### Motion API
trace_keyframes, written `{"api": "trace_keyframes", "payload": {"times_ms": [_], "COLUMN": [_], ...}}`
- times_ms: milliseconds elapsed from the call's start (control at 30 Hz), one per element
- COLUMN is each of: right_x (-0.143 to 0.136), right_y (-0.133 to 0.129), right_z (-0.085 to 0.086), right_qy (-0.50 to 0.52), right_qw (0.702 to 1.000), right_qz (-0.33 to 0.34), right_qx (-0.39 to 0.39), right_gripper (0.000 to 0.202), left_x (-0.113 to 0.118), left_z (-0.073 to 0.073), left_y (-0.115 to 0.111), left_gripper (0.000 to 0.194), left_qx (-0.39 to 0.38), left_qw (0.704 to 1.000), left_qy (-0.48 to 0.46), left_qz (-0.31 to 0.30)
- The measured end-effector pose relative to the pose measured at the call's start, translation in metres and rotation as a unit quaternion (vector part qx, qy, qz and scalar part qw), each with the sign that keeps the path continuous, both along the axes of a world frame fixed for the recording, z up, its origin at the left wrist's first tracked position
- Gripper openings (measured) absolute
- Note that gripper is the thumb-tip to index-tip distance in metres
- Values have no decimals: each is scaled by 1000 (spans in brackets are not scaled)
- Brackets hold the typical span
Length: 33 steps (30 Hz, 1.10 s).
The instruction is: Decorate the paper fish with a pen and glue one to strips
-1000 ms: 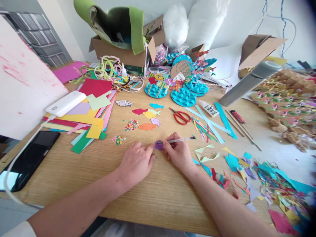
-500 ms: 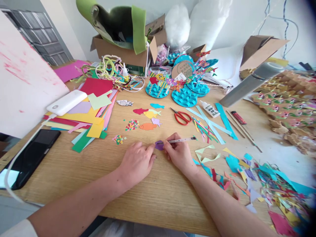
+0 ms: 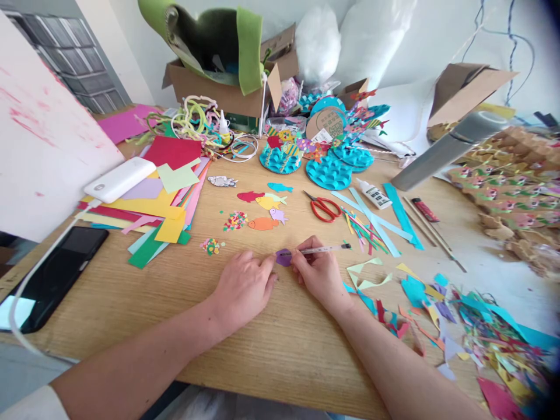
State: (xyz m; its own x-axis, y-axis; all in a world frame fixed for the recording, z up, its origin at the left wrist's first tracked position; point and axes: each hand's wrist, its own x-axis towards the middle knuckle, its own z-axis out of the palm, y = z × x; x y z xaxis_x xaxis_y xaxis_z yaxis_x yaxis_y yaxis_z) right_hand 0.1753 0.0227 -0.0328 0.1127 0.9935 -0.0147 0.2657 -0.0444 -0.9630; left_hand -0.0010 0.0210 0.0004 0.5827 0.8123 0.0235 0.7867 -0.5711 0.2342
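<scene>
My right hand (image 3: 318, 271) is closed on a slim, pale pen (image 3: 326, 249), which slants low across the table with its dark tip over a small purple piece of paper (image 3: 284, 257). My left hand (image 3: 245, 284) rests on the wood with its fingers stretched out, the index fingertip at the paper's left edge. Beyond the hands lie cut paper fish: an orange fish (image 3: 263, 224), a lilac fish (image 3: 277, 216), a yellow fish (image 3: 268, 202), a red fish (image 3: 250, 196) and a blue fish (image 3: 280, 187). A patterned grey-white fish (image 3: 222, 181) is farther back.
Red-handled scissors (image 3: 326, 210), a glue bottle (image 3: 374, 194) and paper strips (image 3: 374, 217) lie to the right. Scraps (image 3: 441, 318) cover the near right. At left are coloured sheets (image 3: 172, 153), a white power bank (image 3: 119, 179) and a phone (image 3: 52, 280). A grey flask (image 3: 450, 150) lies at back right.
The view has shifted very slightly. Both hands keep their places at the purple paper, and no clear movement of the pen shows.
</scene>
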Motion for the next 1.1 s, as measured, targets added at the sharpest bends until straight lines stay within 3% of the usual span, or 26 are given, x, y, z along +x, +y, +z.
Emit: {"api": "trace_keyframes", "payload": {"times_ms": [1100], "right_x": [0], "right_y": [-1], "right_z": [2], "right_qy": [-22], "right_qw": [1000], "right_qz": [2], "right_qx": [14], "right_gripper": [13], "left_x": [0], "left_z": [-1], "left_y": [-1], "left_gripper": [31], "left_qx": [-3], "left_qw": [1000], "left_qy": [0], "left_qz": [-1]}}
